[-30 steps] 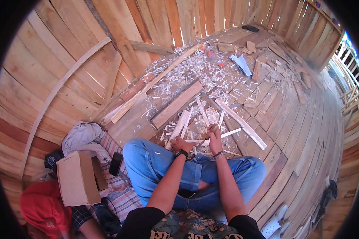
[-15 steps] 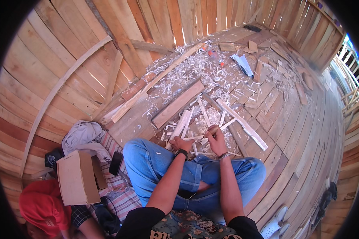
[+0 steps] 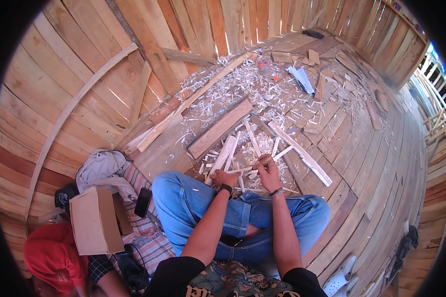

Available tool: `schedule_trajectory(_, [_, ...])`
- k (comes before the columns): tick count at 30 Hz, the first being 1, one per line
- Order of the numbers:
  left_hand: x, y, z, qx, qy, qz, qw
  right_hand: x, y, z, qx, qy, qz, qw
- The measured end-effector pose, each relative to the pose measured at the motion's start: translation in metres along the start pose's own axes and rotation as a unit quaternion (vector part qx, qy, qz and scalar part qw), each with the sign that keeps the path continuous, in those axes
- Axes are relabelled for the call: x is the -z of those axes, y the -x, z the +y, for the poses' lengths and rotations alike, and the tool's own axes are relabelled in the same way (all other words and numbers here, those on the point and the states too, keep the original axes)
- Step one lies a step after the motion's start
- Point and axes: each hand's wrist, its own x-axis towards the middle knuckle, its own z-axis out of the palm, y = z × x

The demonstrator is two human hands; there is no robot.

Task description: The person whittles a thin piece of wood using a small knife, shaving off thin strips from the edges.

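In front of my crossed legs, my left hand (image 3: 223,177) is closed around a thin pale wooden stick (image 3: 243,170) that slants across to the other hand. My right hand (image 3: 268,174) is closed at the stick's far end, gripping a small brown-handled tool (image 3: 265,159); its working end is hidden or too small to make out. Just beyond the hands lie pale cut sticks, including a thick one (image 3: 222,157) near my left hand. A long pale batten (image 3: 302,156) lies to the right of my right hand.
A reddish plank (image 3: 220,128) lies beyond the sticks, with heaped wood shavings (image 3: 233,81) behind it. At left are a cardboard box (image 3: 95,222), a phone (image 3: 143,202) and a person in a red top (image 3: 57,252). White clogs (image 3: 342,277) stand at lower right.
My hands stay almost in place, the stick still held between them. Only a very slight shift of the whole view shows.
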Motion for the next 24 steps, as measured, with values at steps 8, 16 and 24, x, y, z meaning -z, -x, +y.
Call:
schedule_trajectory(8, [0.0, -0.002, -0.001, 0.016, -0.005, 0.009, 1.0, 0.002, -0.002, 0.004, -0.025, 0.017, -0.01, 1.0])
schedule_trajectory(16, [0.003, 0.001, -0.001, 0.016, 0.002, -0.001, 1.0, -0.001, -0.001, 0.0, -0.002, 0.026, -0.01, 1.0])
schedule_trajectory(24, [0.001, 0.006, 0.003, 0.01, -0.052, -0.03, 0.998, 0.003, -0.004, 0.01, 0.039, 0.098, 0.02, 0.994])
